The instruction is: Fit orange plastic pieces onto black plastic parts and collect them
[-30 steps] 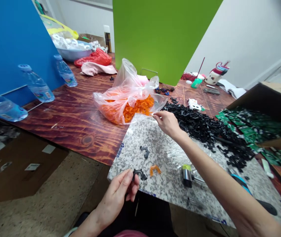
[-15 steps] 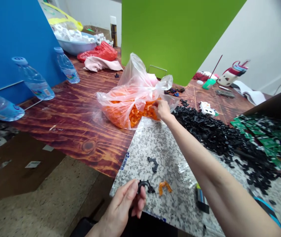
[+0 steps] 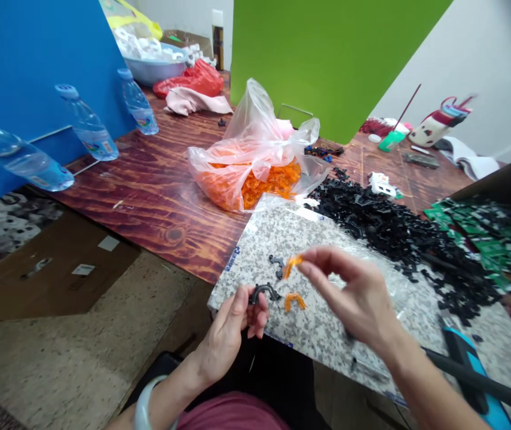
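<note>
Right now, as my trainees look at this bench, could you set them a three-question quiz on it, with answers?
1. What colour is the curved piece in the left hand?
2. True or false: the right hand holds an orange piece.
3. How many clear bottles are by the blue panel?
a) two b) three c) five

Key: 1. Black; 2. True; 3. b

A smooth blue panel and a bright green one stand upright at the back of the dark reddish, wood-grained desk. Behind them rises a white wall, evenly and softly lit. Below, the floor is pale and speckled, with a brown cardboard box beside the desk.
</note>
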Available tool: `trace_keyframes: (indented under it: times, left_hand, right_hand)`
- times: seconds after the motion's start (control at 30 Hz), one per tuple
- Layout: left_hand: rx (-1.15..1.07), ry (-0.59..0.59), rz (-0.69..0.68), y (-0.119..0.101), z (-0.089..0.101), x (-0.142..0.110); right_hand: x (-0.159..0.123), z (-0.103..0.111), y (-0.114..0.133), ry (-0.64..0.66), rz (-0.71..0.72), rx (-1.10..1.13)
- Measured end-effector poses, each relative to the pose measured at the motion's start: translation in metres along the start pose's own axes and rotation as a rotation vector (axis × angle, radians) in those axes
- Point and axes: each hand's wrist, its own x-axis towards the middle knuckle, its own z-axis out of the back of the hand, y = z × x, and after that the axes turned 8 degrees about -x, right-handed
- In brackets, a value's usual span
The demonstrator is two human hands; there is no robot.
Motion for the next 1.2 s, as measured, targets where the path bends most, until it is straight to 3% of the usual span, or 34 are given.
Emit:
trace_keyframes:
  times: [0.1,0.23,0.57,0.8,1.2]
  left_hand:
    - [0.060,0.034,-0.031,0.002,-0.005,-0.005]
    - [0.151,0.081,-0.061,0.008,-0.009,-0.010]
    - [0.384,0.160,-0.162,0.015,-0.011,-0.024]
    - [0.442,0.206,-0.211,0.015,-0.016,-0.026]
    - [0.676,0.234,-0.271,0.019,-0.013,-0.025]
  right_hand:
    - [-0.043,-0.011,0.009,-0.005,0.010,0.029]
    - [-0.064,-0.024,0.010,-0.042,0.007,0.067]
    - [-0.081,-0.031,0.011,-0.141,-0.004,0.120]
    - [-0.087,-0.032,0.012,-0.139,-0.104,0.199]
    - [-0.093,-0.033,0.010,-0.150,-0.116,0.205]
